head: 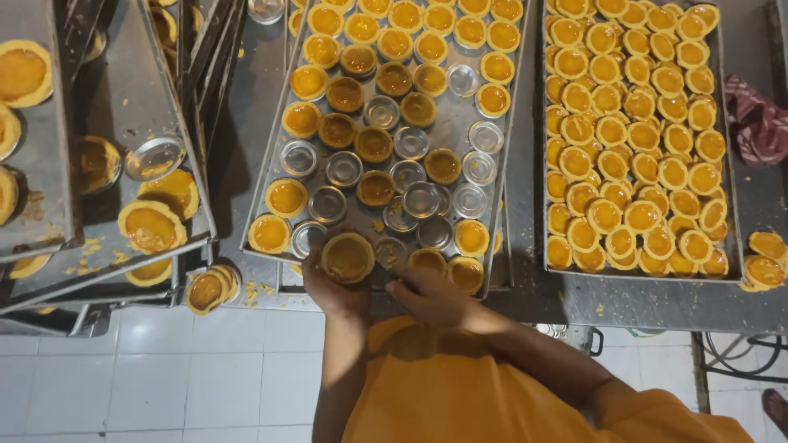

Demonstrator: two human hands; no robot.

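My left hand (331,287) holds a small round egg tart (347,257) over the near edge of a metal baking tray (272,172). My right hand (427,294) rests at the same edge, fingers curled next to a tart (427,261) in its mould; whether it grips anything I cannot tell. The tray carries tarts still in moulds and several empty round metal moulds (420,199) in its middle. My orange sleeves and shirt fill the bottom of the view.
A second tray (730,213) on the right is packed with unmoulded golden tarts. A red patterned cloth (759,123) lies at the far right. On the left stand rack trays (123,90) with larger tarts, and a stack of tarts (209,287) sits by the table edge. White floor tiles lie below.
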